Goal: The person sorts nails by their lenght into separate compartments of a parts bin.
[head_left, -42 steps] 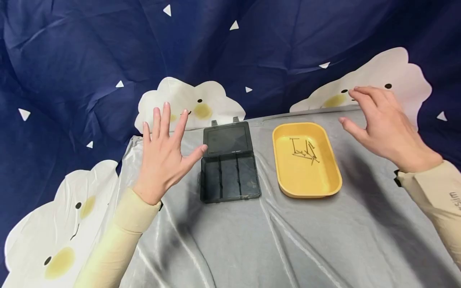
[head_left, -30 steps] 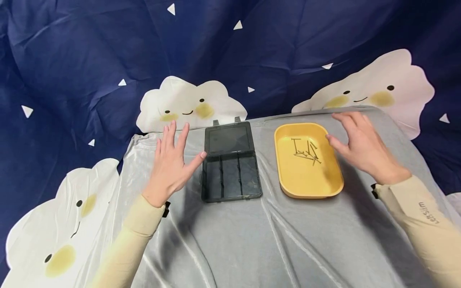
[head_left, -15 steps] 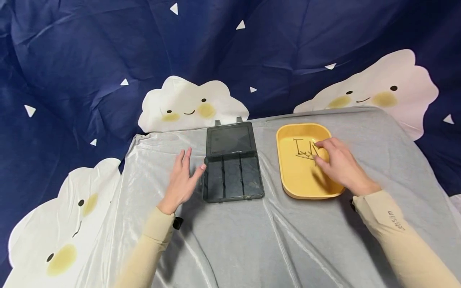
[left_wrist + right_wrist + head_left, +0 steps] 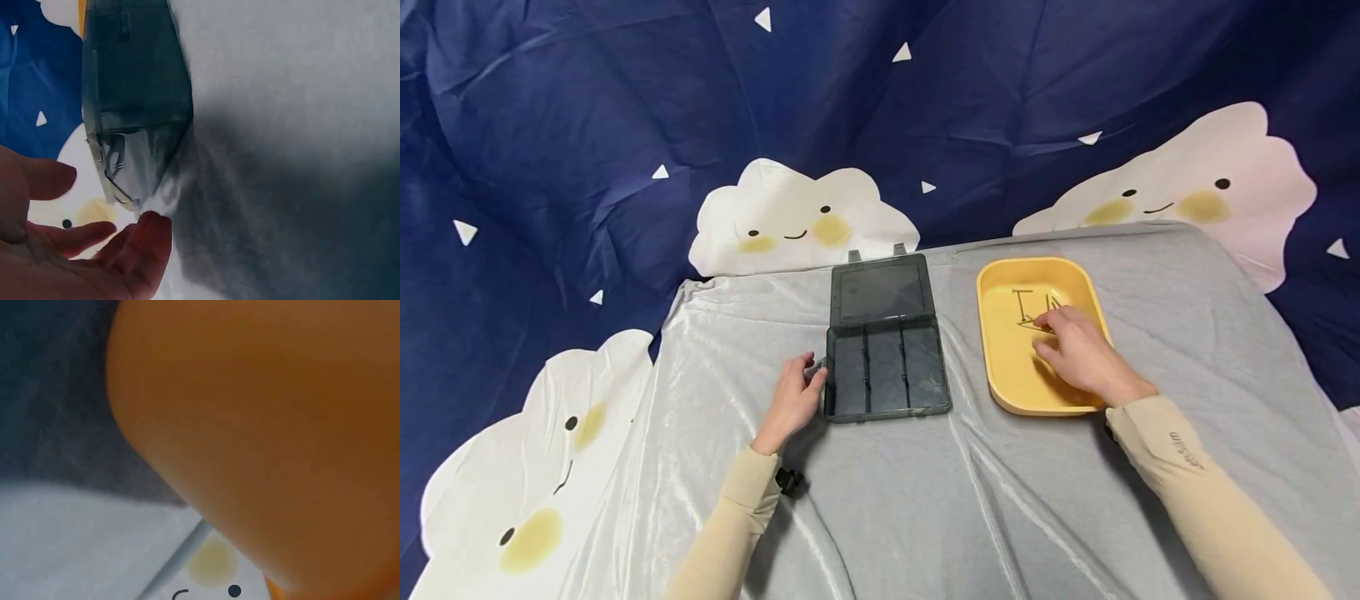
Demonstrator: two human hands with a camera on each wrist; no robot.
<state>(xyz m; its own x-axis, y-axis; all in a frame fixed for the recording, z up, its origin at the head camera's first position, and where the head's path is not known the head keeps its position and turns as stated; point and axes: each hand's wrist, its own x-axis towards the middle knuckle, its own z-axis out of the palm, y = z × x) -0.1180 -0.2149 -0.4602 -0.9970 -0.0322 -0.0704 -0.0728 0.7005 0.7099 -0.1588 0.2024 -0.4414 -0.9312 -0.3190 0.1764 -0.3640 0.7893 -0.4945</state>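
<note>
A dark translucent compartment box (image 4: pixel 887 367) lies with its lid (image 4: pixel 880 290) laid back, its bottom split by two dividers. At the box's left edge is my left hand (image 4: pixel 793 396). In the left wrist view its loosely bent fingers (image 4: pixel 153 247) and thumb are parted, with nothing between them, just short of the box's corner (image 4: pixel 134 81). A yellow tray (image 4: pixel 1026 392) holds several thin metal pieces with flat heads, nails or screws (image 4: pixel 1021 305). Reaching over its right side, my right hand (image 4: pixel 1086 358) has thumb and forefinger apart beside them. The right wrist view shows only the tray's outer wall (image 4: pixel 250 425).
Grey cloth (image 4: pixel 917 500) with folds covers the table. Behind it hangs a dark blue curtain (image 4: pixel 850 92) printed with white clouds and triangles. The box and the tray stand side by side with a narrow gap between.
My left hand has come down from raised and spread to the box's left edge. My right hand has moved left and down into the tray, beside the metal pieces.
</note>
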